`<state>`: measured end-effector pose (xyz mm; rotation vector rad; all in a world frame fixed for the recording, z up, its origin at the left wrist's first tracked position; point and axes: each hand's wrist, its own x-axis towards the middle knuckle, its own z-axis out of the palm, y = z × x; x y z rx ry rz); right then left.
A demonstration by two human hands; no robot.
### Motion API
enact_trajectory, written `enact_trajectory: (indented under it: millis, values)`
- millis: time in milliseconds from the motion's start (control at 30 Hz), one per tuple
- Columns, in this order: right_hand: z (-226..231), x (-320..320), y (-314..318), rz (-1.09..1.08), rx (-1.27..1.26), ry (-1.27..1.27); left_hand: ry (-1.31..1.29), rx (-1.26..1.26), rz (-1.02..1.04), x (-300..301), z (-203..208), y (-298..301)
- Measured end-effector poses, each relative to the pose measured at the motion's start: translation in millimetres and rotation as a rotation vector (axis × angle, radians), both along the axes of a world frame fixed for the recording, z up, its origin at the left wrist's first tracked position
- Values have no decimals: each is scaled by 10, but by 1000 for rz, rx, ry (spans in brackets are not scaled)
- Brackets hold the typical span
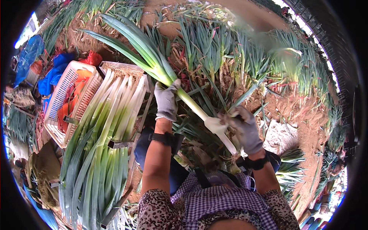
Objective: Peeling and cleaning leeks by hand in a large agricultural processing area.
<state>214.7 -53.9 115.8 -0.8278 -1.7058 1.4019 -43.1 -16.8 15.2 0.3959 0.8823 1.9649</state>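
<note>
A long leek (193,105) lies slantwise in front of me, its green leaves at the upper left and its white root end at the lower right. My left hand (166,100), in a grey glove, is closed round the stalk just below the leaves. Nearer the root end, my gloved right hand (246,130) is closed on a loose pale outer layer (215,125) that hangs off the stalk; its fingertips are slightly blurred. To the left, trimmed leeks (115,101) lie side by side in a metal-edged rack, roots away from me.
A pale plastic basket (53,115) with orange and red material stands left of the rack. Rows of unpeeled leeks (207,46) lean on the soil across the far side. A white sack (281,137) and another leek bunch (292,168) are at the right.
</note>
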Motion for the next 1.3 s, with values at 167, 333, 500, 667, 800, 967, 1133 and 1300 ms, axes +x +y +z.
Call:
enact_trajectory:
  millis: [167, 333, 500, 667, 800, 967, 1133, 1300]
  values:
    - [98, 756, -209, -233, -111, 240, -62, -78, 91, -30, -6, 48]
    - [-57, 1747, -166, -349, -251, 691, -69, -14, 232, -44, 45, 16]
    - [-449, 2790, 123, -73, -369, 1054, -88, -79, 317, 9, 57, -81]
    - [-794, 3553, 478, -293, -260, 960, -133, -30, 405, -37, 130, -114]
    - [-465, 4528, 511, -799, -120, 905, -180, -126, 542, -252, 690, -197]
    - [-214, 1922, 496, -380, 11, -312, 19, 52, 615, -652, 870, -362]
    - [-371, 631, 233, 76, 515, -566, 3, -9, 502, -225, 1677, -493]
    - [209, 541, -52, 102, 313, -434, -136, 45, 145, -483, 1423, -450]
